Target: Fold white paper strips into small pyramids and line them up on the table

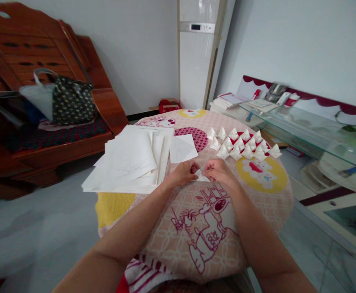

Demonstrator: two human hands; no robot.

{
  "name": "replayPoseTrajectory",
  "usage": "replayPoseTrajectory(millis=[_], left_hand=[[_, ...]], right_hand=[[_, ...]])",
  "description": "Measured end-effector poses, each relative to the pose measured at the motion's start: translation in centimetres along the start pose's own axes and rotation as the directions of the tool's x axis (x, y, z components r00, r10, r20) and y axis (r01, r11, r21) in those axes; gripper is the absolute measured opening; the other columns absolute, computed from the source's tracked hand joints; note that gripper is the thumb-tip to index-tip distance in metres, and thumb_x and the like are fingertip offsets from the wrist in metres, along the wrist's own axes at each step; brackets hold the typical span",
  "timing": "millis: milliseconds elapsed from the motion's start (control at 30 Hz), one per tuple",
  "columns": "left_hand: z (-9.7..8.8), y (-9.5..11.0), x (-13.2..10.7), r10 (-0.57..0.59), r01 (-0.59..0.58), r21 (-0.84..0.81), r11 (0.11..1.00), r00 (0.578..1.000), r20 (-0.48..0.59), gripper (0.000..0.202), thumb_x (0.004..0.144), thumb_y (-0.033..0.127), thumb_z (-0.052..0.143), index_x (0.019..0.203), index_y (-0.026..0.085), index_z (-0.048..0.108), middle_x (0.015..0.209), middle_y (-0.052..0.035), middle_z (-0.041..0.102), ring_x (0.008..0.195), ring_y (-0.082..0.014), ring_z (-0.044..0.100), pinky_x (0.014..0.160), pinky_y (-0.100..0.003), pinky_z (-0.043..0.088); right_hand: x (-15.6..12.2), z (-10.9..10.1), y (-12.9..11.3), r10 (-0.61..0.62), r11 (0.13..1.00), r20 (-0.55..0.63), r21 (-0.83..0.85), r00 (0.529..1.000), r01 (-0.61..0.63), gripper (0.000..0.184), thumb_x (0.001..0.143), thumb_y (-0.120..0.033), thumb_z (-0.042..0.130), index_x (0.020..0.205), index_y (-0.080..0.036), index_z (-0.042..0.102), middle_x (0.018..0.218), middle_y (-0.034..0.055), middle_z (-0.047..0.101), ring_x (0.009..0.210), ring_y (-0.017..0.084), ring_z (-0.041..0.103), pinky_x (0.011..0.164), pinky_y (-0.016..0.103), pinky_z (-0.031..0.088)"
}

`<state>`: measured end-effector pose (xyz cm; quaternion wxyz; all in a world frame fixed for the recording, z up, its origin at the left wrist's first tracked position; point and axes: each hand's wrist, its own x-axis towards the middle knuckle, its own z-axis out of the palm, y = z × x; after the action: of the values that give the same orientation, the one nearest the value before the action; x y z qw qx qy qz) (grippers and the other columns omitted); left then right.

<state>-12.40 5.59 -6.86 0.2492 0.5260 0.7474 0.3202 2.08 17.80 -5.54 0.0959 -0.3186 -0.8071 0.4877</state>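
My left hand and my right hand meet over the middle of a cloth-covered table, fingers curled and pinching a small piece of folded white paper that lies between them on the cloth. Most of that paper is hidden under my fingers. Just beyond my left hand lies a loose white sheet. Left of it a thick stack of white paper spreads over the table's edge. Beyond my right hand several small folded white paper shapes stand in rows.
A wooden bench with a dotted handbag stands at the left. A tall white appliance fills the back corner. A glass shelf with books and small items runs along the right wall.
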Motion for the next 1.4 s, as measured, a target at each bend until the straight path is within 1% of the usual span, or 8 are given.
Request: replayPoseTrajectory(millis=[167, 333, 433, 667, 833, 1000, 1267, 1400], left_hand=[[-0.1, -0.2, 0.0, 0.018, -0.026, -0.159, 0.987, 0.999, -0.05, 0.015, 0.072, 0.027, 0.067, 0.065, 0.018, 0.057, 0.058, 0.0055, 0.052, 0.056, -0.0099, 0.045, 0.055, -0.024, 0.031], [-0.4, -0.3, -0.1, -0.048, -0.068, -0.525, 0.848, 0.978, -0.205, 0.033, 0.076, 0.044, 0.068, 0.064, 0.019, 0.051, 0.054, 0.0047, 0.052, 0.05, -0.009, 0.045, 0.051, -0.023, 0.033], [-0.5, -0.1, -0.2, -0.074, -0.076, -0.627, 0.775, 0.975, -0.21, 0.035, 0.074, 0.046, 0.073, 0.066, 0.018, 0.053, 0.054, 0.0036, 0.055, 0.049, -0.0088, 0.048, 0.051, -0.022, 0.036], [-0.5, 0.2, -0.6, -0.069, -0.06, -0.671, 0.739, 0.984, -0.164, 0.041, 0.077, 0.053, 0.072, 0.067, 0.016, 0.058, 0.054, 0.0026, 0.056, 0.049, -0.0084, 0.048, 0.05, -0.022, 0.036], [-0.4, 0.3, -0.5, -0.048, -0.113, -0.719, 0.686, 0.979, -0.199, 0.048, 0.074, 0.057, 0.076, 0.061, 0.016, 0.055, 0.049, 0.0048, 0.049, 0.045, -0.0057, 0.039, 0.047, -0.021, 0.029], [-0.5, 0.4, -0.6, -0.039, -0.101, -0.762, 0.64, 0.986, -0.163, 0.048, 0.073, 0.058, 0.078, 0.066, 0.015, 0.059, 0.051, 0.0035, 0.053, 0.045, -0.0066, 0.045, 0.047, -0.021, 0.034], [-1.0, 0.7, -0.9, -0.111, -0.019, -0.894, 0.449, 0.991, -0.077, 0.05, 0.064, 0.056, 0.088, 0.072, 0.014, 0.062, 0.048, 0.0056, 0.054, 0.039, -0.0034, 0.041, 0.041, -0.016, 0.03], [-1.1, 0.7, -0.9, -0.143, 0.011, -0.933, 0.361, 0.989, -0.043, 0.049, 0.061, 0.049, 0.093, 0.075, 0.014, 0.063, 0.054, 0.0026, 0.062, 0.044, -0.0039, 0.05, 0.045, -0.013, 0.038]], right_hand=[[0.9, -1.3, 0.9, 0.038, 0.962, -0.242, 0.271, 0.969, 0.03, 0.023, 0.071, -0.037, 0.076, 0.067, -0.018, 0.065, 0.059, 0.0012, 0.065, 0.048, 0.012, 0.057, 0.041, 0.021, 0.039], [0.7, -0.4, 0.5, 0.007, 0.857, -0.131, 0.511, 0.991, 0.062, 0.044, 0.067, -0.06, 0.08, 0.067, -0.018, 0.067, 0.066, 0.0071, 0.071, 0.053, 0.016, 0.064, 0.048, 0.026, 0.05], [0.3, 0.8, -0.1, -0.078, 0.83, -0.028, 0.552, 0.997, 0.081, 0.041, 0.064, -0.056, 0.083, 0.067, -0.017, 0.07, 0.065, 0.0069, 0.072, 0.054, 0.017, 0.065, 0.052, 0.028, 0.053], [-0.1, 1.9, -0.6, -0.081, 0.828, -0.022, 0.554, 0.997, 0.079, 0.031, 0.064, -0.045, 0.08, 0.061, -0.016, 0.07, 0.054, 0.0055, 0.069, 0.045, 0.015, 0.061, 0.045, 0.025, 0.049], [-0.3, 1.9, -1.0, -0.09, 0.802, 0.0, 0.593, 0.996, 0.073, 0.031, 0.062, -0.044, 0.081, 0.059, -0.016, 0.067, 0.051, 0.0049, 0.068, 0.042, 0.015, 0.06, 0.04, 0.023, 0.045], [-0.5, 1.9, -1.2, -0.117, 0.782, -0.001, 0.617, 0.993, 0.092, 0.035, 0.062, -0.047, 0.083, 0.061, -0.016, 0.068, 0.053, 0.0045, 0.068, 0.043, 0.015, 0.061, 0.04, 0.023, 0.046], [-0.4, 1.8, -1.0, -0.226, 0.728, -0.006, 0.663, 0.974, 0.173, 0.037, 0.072, -0.053, 0.081, 0.07, -0.016, 0.074, 0.063, 0.0045, 0.072, 0.049, 0.015, 0.063, 0.05, 0.026, 0.053], [-0.3, 1.9, -0.8, -0.24, 0.721, -0.016, 0.666, 0.971, 0.189, 0.035, 0.072, -0.051, 0.081, 0.071, -0.016, 0.075, 0.064, 0.0044, 0.072, 0.051, 0.015, 0.064, 0.052, 0.026, 0.054]])
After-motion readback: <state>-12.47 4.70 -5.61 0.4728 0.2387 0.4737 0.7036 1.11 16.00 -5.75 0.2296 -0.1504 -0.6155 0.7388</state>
